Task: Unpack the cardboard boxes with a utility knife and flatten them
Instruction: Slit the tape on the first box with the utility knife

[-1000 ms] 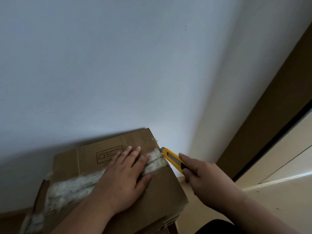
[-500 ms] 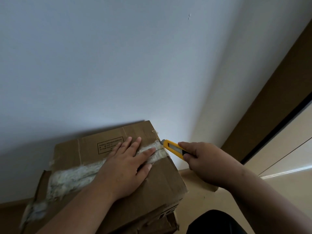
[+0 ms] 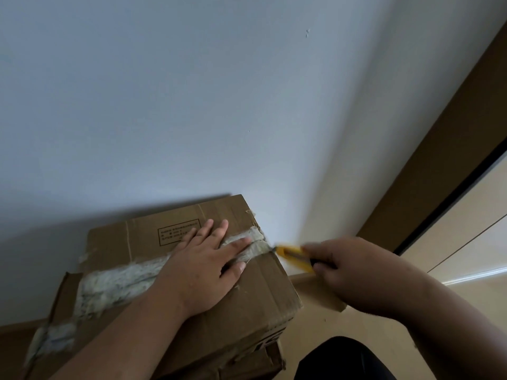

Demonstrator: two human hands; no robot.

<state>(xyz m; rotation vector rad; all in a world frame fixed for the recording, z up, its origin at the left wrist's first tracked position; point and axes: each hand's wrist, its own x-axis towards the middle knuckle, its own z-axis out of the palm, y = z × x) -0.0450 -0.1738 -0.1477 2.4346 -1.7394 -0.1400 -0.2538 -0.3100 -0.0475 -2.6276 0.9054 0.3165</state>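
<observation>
A brown cardboard box [image 3: 255, 305] stands against the wall, its top seam covered by a worn whitish tape strip [image 3: 120, 281]. My left hand [image 3: 200, 267] lies flat on the lid, fingers straight across the tape near the right end. My right hand [image 3: 345, 267] grips a yellow utility knife [image 3: 293, 257] just right of the box. The knife's tip meets the tape at the box's right edge. The blade itself is too blurred to make out.
Another cardboard box [image 3: 247, 366] sits under the top one. A white wall [image 3: 192, 105] rises directly behind. A brown door frame [image 3: 439, 165] runs diagonally at the right, with pale floor [image 3: 356, 319] below it. My dark-clad knee [image 3: 345, 360] shows at the bottom.
My right hand has dropped slightly and brought the knife tip onto the tape at the box's right edge. My left hand has stayed pressed on the lid.
</observation>
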